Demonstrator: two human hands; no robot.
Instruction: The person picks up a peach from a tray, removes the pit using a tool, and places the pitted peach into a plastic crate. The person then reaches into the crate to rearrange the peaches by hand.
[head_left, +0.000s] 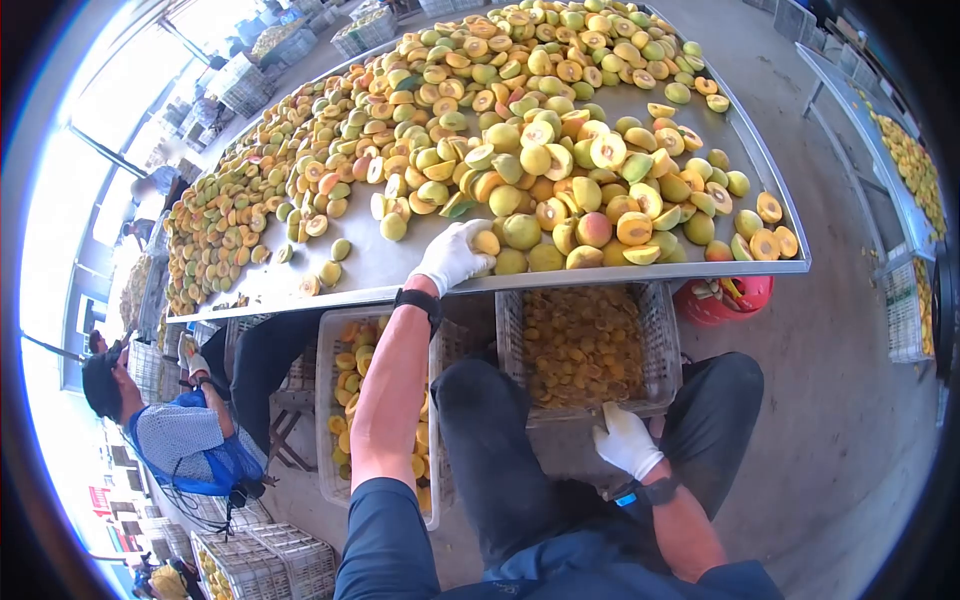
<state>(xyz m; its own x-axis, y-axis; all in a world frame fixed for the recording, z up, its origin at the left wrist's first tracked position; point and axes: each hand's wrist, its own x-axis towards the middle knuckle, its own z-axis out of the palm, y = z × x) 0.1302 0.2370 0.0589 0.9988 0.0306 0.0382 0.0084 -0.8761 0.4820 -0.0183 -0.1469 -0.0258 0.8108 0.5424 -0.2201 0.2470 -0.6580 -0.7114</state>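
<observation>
bright sorting shed, concrete floor: a steel table point(400, 268) carries a heap of peaches point(520, 140), whole and halved, far too many to count, spread so that fruit lies within a seated worker's reach at the near edge. the left hand point(452, 257), in a white glove, curls its fingers around one yellow peach point(487, 243) at that edge. two plastic crates stand under the table: the knee crate point(665, 350), set between the worker's knees and full of cut pieces, and the side crate point(325, 420) to its left, holding halves. the right hand point(627, 440), also gloved, lies at the knee crate's near rim with its fingers bent; whether it holds anything cannot be told. one red bucket point(700, 310) sits under the table's right corner, and one co-worker point(185, 440) sits off its left end.
</observation>
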